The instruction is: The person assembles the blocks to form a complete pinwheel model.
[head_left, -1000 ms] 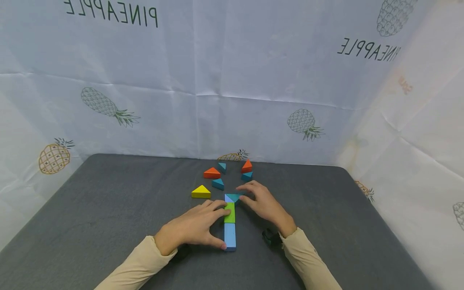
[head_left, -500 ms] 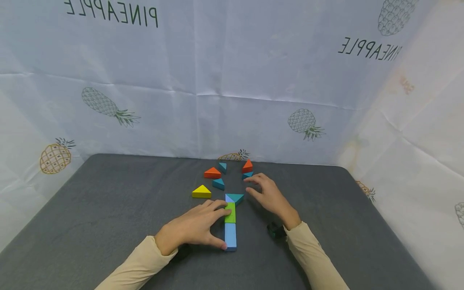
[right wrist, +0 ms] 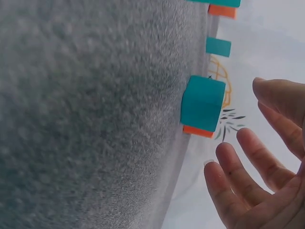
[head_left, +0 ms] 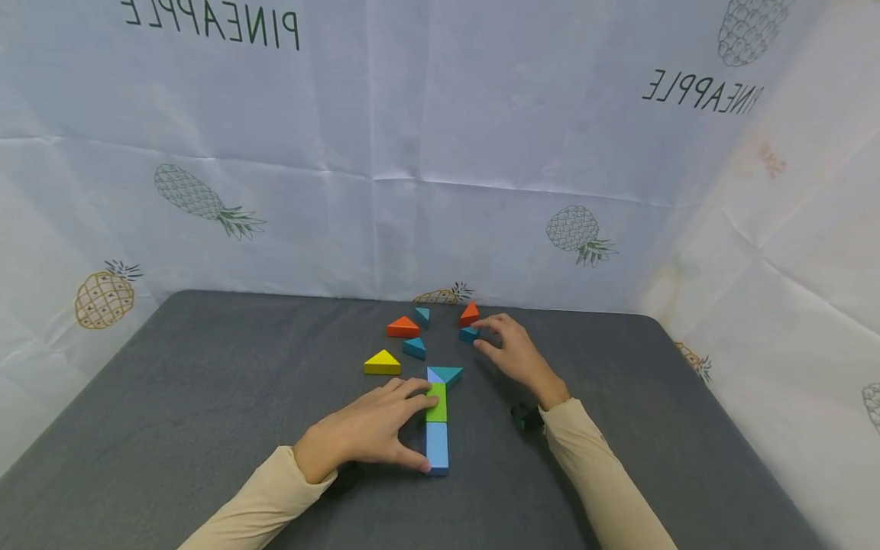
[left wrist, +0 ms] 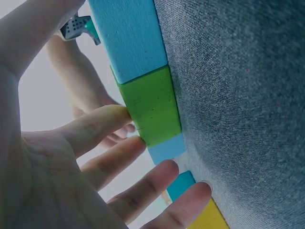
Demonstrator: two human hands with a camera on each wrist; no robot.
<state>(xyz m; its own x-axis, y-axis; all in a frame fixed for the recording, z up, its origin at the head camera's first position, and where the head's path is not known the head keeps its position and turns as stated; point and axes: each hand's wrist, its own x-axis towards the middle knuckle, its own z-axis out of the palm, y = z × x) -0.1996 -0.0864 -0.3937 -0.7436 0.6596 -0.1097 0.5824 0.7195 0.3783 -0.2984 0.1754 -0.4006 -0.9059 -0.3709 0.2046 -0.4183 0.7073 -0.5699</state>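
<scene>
In the head view, a light blue rectangular block (head_left: 436,445), a green block (head_left: 438,409), a small pale-blue triangle (head_left: 433,376) and a teal triangle (head_left: 451,374) lie in line on the table. My left hand (head_left: 371,424) rests at their left side, fingertips at the green block and thumb at the light blue block's near corner. The left wrist view shows those fingers extended along the green block (left wrist: 152,107). Farther off, my right hand (head_left: 519,355) hovers beside a blue triangle (head_left: 468,334), fingers loosely bent around nothing. The right wrist view shows this blue triangle (right wrist: 202,102) in front of the fingertips.
Behind the row lie a yellow triangle (head_left: 381,364), another blue triangle (head_left: 414,348), an orange-red triangle (head_left: 402,328) and a small teal triangle (head_left: 422,318). A second orange-red triangle (head_left: 469,315) stands just behind the right-hand blue one. A pineapple-print cloth (head_left: 412,229) hangs beyond the grey table (head_left: 206,397).
My right hand has moved away from the teal triangle, rightward and farther back, to the blue triangle. My left hand and the row of blocks stay in place.
</scene>
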